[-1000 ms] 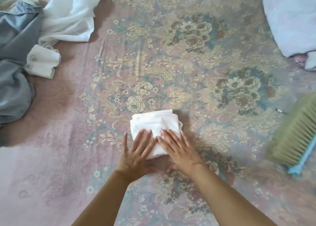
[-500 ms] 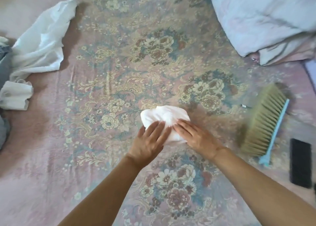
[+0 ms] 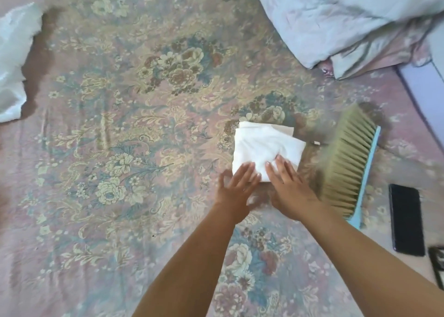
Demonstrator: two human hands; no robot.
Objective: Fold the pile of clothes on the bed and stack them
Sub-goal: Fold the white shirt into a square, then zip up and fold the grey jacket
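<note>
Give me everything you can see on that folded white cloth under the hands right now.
The folded white cloth is a small, roughly square bundle of soft, slightly creased fabric, several layers thick, with one lower layer peeking out along its far edge. It lies flat on the floral pink bedspread, just left of the straw-bristled brush with a light blue handle, not touching it. The left hand and right hand rest their straight fingers on its near edge, pressing it down.
</note>
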